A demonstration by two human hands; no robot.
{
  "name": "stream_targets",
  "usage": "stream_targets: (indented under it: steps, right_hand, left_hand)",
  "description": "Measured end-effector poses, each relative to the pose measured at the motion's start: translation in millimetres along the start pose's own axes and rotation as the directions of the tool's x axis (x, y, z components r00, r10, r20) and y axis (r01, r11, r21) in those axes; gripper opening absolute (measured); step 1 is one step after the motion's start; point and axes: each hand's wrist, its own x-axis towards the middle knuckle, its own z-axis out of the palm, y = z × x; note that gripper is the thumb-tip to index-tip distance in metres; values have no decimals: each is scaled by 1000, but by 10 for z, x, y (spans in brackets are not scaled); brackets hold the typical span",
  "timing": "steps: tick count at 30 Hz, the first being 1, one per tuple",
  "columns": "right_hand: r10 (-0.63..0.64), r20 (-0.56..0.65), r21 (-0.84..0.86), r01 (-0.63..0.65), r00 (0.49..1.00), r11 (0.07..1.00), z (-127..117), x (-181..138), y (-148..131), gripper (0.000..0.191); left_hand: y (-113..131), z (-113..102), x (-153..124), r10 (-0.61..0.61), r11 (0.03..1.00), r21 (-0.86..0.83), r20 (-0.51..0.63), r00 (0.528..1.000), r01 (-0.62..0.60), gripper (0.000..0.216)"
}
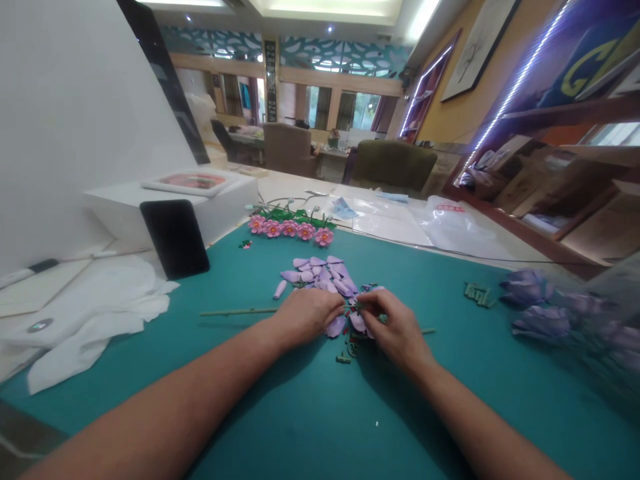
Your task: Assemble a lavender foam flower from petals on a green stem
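A thin green plastic flower stem (237, 312) runs leftward out of my left hand (313, 315), which is closed around it. My right hand (395, 327) is pinched just across from it, with a small green piece (352, 306) showing between the fingertips of both hands. Beneath and beyond the fingers lies a heap of pale purple plastic petals (320, 270). Small green parts (343, 359) and a few red bits lie just below the hands. Another green stem end (429, 331) sticks out past my right hand; whether it joins the held stem is hidden.
Pink toy flowers (290, 229) lie at the back of the green mat (300, 413). A black tablet-like panel (175, 239) leans against a white box at left, near crumpled white bags (100, 320). To the right are green pieces (477, 293) and purple flowers (543, 320).
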Motion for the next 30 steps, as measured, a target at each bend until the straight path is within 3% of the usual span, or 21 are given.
stream_targets:
  steps: [6,11,24,30]
  right_hand:
    - [-55,-16,-99,53,998,994,-7,-23,-32,15]
    - [-102,40,-148,107,994,983,-28,-24,-2,14]
    - [-84,-31,-100,81,996,992,3,-38,-61,14]
    - [-121,39,-101,124,992,987,-19,-21,-10,15]
  left_hand:
    - [2,29,-7,29,1000,-5,-15,999,-29,26]
    - [38,36,-13,15,1000,5,-6,1000,-15,23]
    - [32,66,-17,56,998,41,-18,998,-55,20]
    - [39,51,-18,62,997,55,-12,998,-61,20]
